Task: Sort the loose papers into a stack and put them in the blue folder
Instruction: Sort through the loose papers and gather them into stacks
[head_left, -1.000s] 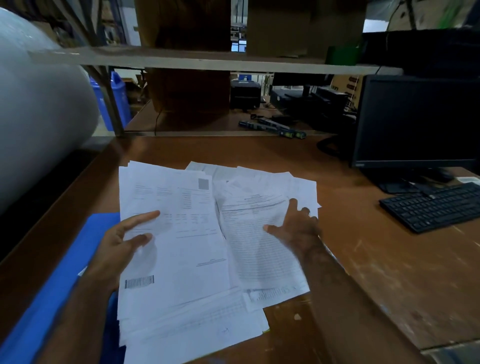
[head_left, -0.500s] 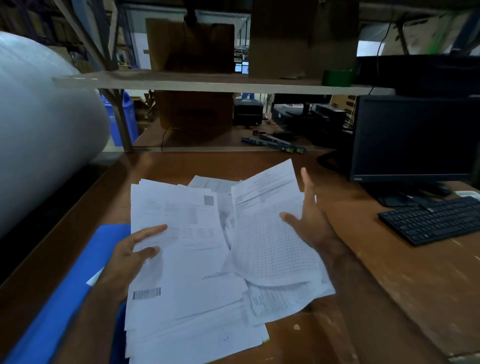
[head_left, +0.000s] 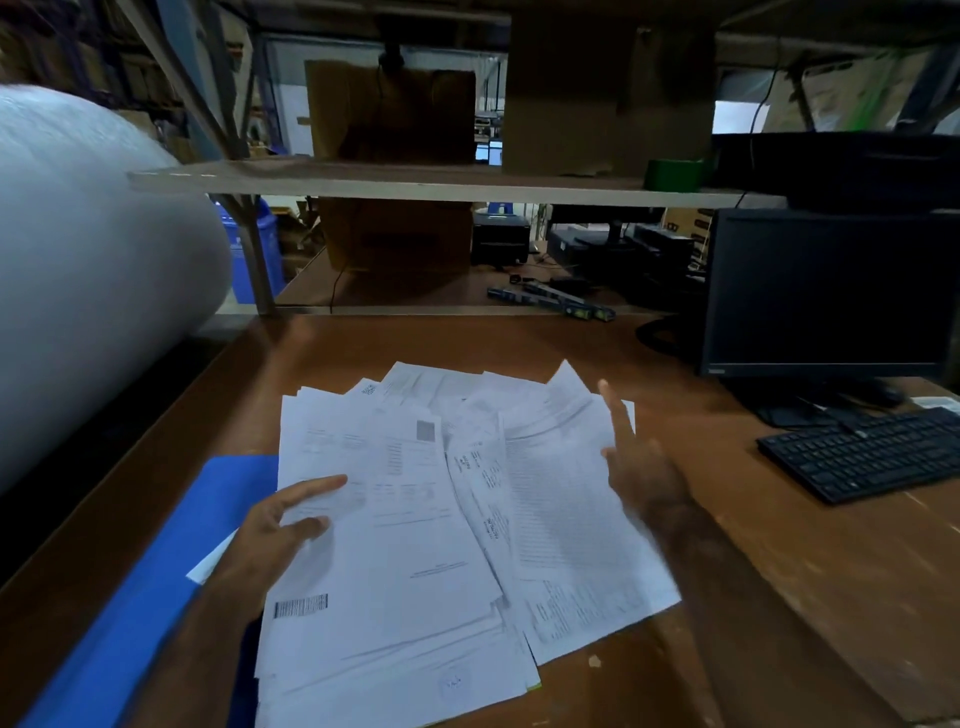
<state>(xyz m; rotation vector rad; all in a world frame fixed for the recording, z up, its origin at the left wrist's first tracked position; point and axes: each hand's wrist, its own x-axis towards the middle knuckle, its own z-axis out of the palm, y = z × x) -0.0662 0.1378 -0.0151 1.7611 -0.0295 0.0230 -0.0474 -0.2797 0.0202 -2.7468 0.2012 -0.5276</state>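
1. Right now your left hand (head_left: 275, 525) rests with fingers spread on the left pile of loose papers (head_left: 395, 545), thumb and forefinger apart, pressing the top sheet flat
2. Your right hand (head_left: 636, 462) is at the right edge of the spread, forefinger straight up; it is blurred, so you cannot tell whether it grips the sheet beside it
3. Around you: a dark monitor (head_left: 831, 291) stands at the worktop's far right corner, with a black keyboard (head_left: 872, 452) in front of it, well apart from the papers
4. A big white roll (head_left: 88, 270) crowds the far left edge of the worktop (head_left: 779, 597), and a low shelf (head_left: 415, 182) runs across above the back edge
5. The blue folder (head_left: 156, 597) lies at the near left corner, partly under your left forearm and the left pile; a white sheet corner (head_left: 208, 566) pokes out over it beside your wrist; you cannot tell whether the folder is open
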